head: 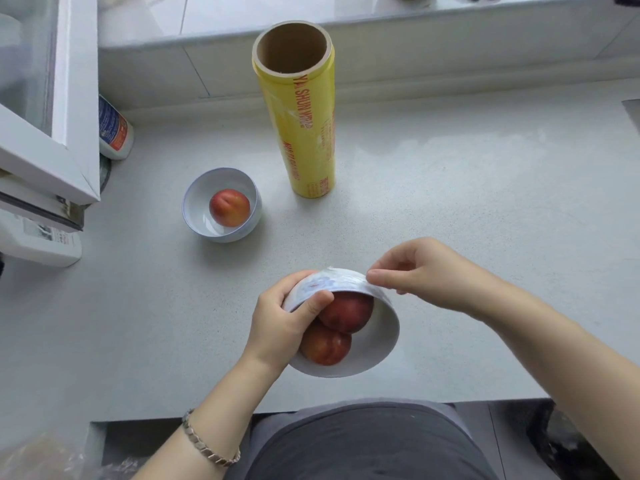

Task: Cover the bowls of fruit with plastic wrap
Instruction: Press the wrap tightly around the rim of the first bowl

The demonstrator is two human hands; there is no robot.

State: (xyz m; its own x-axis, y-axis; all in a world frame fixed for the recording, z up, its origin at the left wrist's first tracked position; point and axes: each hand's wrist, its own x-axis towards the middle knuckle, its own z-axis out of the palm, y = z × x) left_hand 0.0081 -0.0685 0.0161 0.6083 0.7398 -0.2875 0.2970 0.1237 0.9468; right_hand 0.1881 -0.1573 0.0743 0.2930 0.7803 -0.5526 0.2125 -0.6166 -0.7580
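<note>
Two bowls are in play. The near bowl point(367, 344), holding two red fruits point(348, 311), is tipped toward the person above the bench point(450, 202); the left hand point(280, 327) grips its rim with the thumb inside, while the right hand point(419, 271) pinches what looks like a film of plastic wrap point(332, 280) against the far edge. I judge this bowl partly wrapped, the film being smoothed down. Beyond the left hand, the second bowl point(194, 216) with one fruit point(229, 207) appears uncovered. Further ahead of both hands, the yellow roll of wrap point(304, 133) stands upright.
</note>
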